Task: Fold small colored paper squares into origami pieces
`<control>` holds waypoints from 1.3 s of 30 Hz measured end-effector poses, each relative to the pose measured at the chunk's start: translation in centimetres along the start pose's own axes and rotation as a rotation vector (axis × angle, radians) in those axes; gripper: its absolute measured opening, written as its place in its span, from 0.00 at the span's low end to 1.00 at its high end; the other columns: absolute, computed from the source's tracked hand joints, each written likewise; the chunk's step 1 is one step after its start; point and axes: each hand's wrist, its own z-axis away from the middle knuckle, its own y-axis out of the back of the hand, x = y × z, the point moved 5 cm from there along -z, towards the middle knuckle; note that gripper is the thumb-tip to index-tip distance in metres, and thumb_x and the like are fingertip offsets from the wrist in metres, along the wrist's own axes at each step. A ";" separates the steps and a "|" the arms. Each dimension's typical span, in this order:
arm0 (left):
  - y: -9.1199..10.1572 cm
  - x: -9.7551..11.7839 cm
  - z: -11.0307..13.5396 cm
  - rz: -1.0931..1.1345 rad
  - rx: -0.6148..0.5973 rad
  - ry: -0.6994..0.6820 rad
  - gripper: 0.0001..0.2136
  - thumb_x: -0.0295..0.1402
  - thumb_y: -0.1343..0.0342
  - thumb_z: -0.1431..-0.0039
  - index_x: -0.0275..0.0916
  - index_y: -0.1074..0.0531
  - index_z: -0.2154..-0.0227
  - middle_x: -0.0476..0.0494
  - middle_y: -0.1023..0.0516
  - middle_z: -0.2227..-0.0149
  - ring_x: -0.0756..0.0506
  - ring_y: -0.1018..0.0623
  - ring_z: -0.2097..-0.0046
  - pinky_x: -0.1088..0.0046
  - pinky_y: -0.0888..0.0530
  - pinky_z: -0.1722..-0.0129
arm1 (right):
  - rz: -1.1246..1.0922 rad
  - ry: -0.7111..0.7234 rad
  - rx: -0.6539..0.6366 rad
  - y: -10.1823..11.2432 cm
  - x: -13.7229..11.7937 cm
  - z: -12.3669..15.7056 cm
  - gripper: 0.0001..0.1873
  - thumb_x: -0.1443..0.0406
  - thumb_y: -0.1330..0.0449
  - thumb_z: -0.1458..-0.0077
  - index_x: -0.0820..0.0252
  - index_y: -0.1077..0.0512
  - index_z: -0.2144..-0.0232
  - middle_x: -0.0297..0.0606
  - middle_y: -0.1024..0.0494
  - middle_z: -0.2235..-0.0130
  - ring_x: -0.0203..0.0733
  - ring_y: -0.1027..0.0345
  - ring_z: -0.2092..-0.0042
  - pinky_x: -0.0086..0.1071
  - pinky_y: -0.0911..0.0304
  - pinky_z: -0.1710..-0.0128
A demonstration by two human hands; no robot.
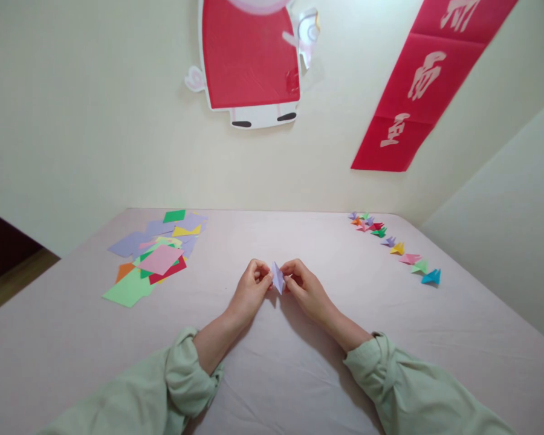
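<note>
- Between the two hands, low over the pale pink tabletop [272,374], sits a small lilac folded paper piece [277,277], standing roughly upright on its narrow point.
- The left hand [250,293] pinches the paper's left edge, fingertips closed narrowly on it, knuckles curled inward.
- The right hand [304,287] grips the opposite edge the same way, fingers bent tight around the fold.
- Both wrists come out of rolled pale green sleeves [188,377] and rest near the table surface.
- Well away to the left of the left hand lies a loose heap of coloured paper squares [156,260], with pink, green, red, yellow and lilac sheets overlapping.
- Well off to the right of the right hand runs a curved row of small finished folded paper shapes [396,244], the nearest one blue [431,277].
</note>
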 end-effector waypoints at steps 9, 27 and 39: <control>0.0 0.0 0.1 -0.068 -0.073 -0.014 0.07 0.34 0.45 0.48 0.37 0.27 0.68 0.48 0.24 0.68 0.49 0.26 0.66 0.74 0.30 0.62 | 0.103 0.022 -0.034 0.1 -0.3 0.2 0.15 0.68 0.49 0.45 0.55 0.34 0.55 0.34 0.25 0.62 0.34 0.33 0.69 0.29 0.39 0.68; -0.3 0.7 0.5 -0.135 -0.137 -0.055 0.09 0.29 0.47 0.49 0.36 0.26 0.64 0.44 0.21 0.63 0.46 0.23 0.60 0.70 0.29 0.55 | -0.175 -0.097 -0.007 0.0 1.2 -0.4 0.03 0.66 0.43 0.50 0.57 0.34 0.70 0.29 0.30 0.73 0.34 0.35 0.73 0.29 0.38 0.71; -0.2 -0.5 0.2 -0.147 -0.088 -0.080 0.07 0.35 0.43 0.46 0.37 0.31 0.71 0.49 0.27 0.71 0.49 0.27 0.68 0.74 0.31 0.65 | -0.164 -0.118 0.050 0.3 1.1 -0.3 0.14 0.55 0.39 0.46 0.58 0.35 0.74 0.29 0.31 0.76 0.35 0.35 0.74 0.29 0.39 0.72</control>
